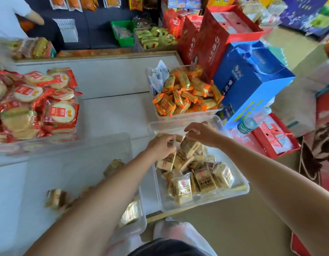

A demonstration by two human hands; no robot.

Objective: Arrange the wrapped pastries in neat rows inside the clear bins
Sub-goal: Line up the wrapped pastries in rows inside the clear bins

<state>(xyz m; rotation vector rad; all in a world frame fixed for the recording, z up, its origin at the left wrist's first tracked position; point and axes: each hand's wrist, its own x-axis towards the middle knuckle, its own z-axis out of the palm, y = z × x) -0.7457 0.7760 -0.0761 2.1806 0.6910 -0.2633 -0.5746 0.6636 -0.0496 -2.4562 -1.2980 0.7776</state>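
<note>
- Clear bin (242, 188): near right corner of the bench (113, 115), its outer edge overhanging the floor.
- Wrapped pastries (204, 180): all inside this bin. The near ones stand on end, printed faces toward the viewer and long axes upright. The middle ones lie tumbled at mixed angles.
- Held pastry (190, 146): at the far end of the bin, on end but tilted. Its long axis leans up and away, and its face is turned left.
- Right hand (202, 133): above the held pastry, fingers curled down and pinching its top edge.
- Left hand (160, 146): just beside it, fingers curled in among the far packs. Blur hides whether they pinch one or only steady them; I cannot tell.
- Step in hand (judged): starting a far row.
- Handling advice: bring the held pastry upright with its face matching the near ones. Brace the neighbouring packs with the left hand so none topple. Press each pack flat against the last before letting go.
- Second clear bin (139, 215): near left, with a few pastries scattered in it.
- Orange-wrapped snacks (185, 93): heaped in the bin beyond.
- Red-wrapped crackers (36, 104): piled at far left.
</note>
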